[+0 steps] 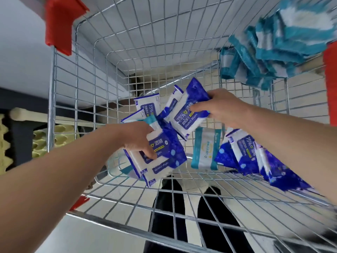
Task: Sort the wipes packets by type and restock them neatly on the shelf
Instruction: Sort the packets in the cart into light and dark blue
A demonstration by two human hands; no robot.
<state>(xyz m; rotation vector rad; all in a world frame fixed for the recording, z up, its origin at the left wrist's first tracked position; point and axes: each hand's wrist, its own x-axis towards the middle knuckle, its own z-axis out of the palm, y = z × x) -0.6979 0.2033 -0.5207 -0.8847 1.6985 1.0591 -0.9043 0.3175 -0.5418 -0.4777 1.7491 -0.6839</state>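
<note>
I look down into a wire shopping cart (91, 73). My left hand (138, 137) grips a stack of blue alcohol wipes packets (164, 157), with a teal-edged packet tucked on top. My right hand (220, 106) holds another blue alcohol wipes packet (186, 114) a little higher and to the right. Between my hands, a teal and white wipes packet (205, 148) lies on the cart floor. More blue packets (255, 157) lie at the right of the cart floor, and one blue packet (147, 105) lies behind. Several teal packets (264, 50) are stacked at the upper right, blurred.
The cart has red plastic corner guards (58, 24) and a red guard at the right (331, 83). Yellow foam (47, 139) shows through the left wall. Dark trouser legs (209, 225) are visible below the cart's mesh.
</note>
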